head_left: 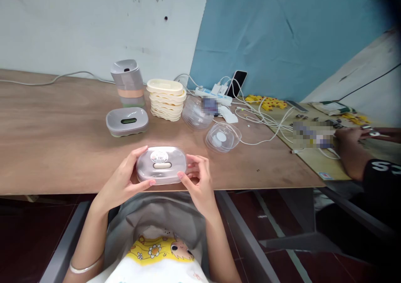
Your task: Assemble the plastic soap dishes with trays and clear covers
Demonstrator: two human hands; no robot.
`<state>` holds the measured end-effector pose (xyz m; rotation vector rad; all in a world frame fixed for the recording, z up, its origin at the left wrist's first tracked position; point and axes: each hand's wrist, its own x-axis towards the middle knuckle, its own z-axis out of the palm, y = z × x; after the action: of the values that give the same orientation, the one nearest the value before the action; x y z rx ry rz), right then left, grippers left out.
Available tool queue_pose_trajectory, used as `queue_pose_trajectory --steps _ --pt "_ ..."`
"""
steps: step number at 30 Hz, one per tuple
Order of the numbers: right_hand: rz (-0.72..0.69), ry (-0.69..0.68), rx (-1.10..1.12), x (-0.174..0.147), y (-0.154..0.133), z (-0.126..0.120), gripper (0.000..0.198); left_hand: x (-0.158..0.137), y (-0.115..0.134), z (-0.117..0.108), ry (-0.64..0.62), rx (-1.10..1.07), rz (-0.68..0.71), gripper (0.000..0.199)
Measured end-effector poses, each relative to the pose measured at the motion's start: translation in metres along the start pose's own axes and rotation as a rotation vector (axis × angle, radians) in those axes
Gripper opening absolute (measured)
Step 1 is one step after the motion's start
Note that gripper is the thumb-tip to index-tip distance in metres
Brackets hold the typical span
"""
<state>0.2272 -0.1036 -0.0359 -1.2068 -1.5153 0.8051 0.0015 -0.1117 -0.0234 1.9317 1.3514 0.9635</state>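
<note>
Near the table's front edge lies a grey oval soap dish under a clear plastic lid, with a round white label and a pale slot in its middle. My left hand grips its left end, fingers at the back and thumb on the front rim. My right hand holds the right end the same way, thumb on the front corner. Behind it rests another grey soap dish with a dark slot and no lid. Cream wavy-edged trays stand stacked further back.
A stack of grey dishes rises at the back left. Clear lids and a separate clear lid lie to the right. A power strip, cables and a phone are behind. A co-worker's arm works at the far right.
</note>
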Motion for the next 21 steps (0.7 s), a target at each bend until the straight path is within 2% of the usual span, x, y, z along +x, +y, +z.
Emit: queue_pose_trajectory --steps 2,4,5,6,7,8,12,15,18,21 --pt "0.000 0.124 0.033 -0.002 0.001 0.003 0.030 0.000 0.001 0.001 0.064 0.020 0.060 0.080" --pt "-0.044 0.166 0.059 -0.005 0.002 0.006 0.033 -0.001 0.001 0.000 0.207 0.037 0.141 0.081" --pt "-0.074 0.149 0.064 -0.006 0.002 0.006 0.036 -0.002 0.000 -0.001 0.285 0.031 0.174 0.070" --pt "-0.103 0.116 0.064 -0.007 0.002 0.006 0.040 -0.002 0.000 -0.002 0.336 0.016 0.199 0.050" --pt "-0.124 0.073 0.060 -0.008 0.002 0.005 0.044 -0.003 0.000 -0.003 0.349 -0.004 0.212 0.032" --pt "-0.135 0.030 0.053 -0.008 0.001 0.003 0.048 -0.004 0.001 -0.004 0.320 -0.024 0.217 0.027" --pt "-0.155 -0.112 0.006 -0.007 -0.003 -0.003 0.055 -0.003 0.007 -0.009 0.027 -0.009 0.211 0.046" --pt "-0.163 -0.195 -0.042 -0.005 -0.007 -0.005 0.051 -0.002 0.011 -0.009 -0.094 0.026 0.185 0.048" --pt "-0.170 -0.224 -0.101 -0.004 -0.008 -0.005 0.042 0.000 0.011 -0.007 -0.101 0.069 0.144 0.041" --pt "-0.176 -0.195 -0.206 -0.002 -0.007 -0.004 0.022 0.004 0.008 -0.005 -0.055 0.153 0.119 0.028"
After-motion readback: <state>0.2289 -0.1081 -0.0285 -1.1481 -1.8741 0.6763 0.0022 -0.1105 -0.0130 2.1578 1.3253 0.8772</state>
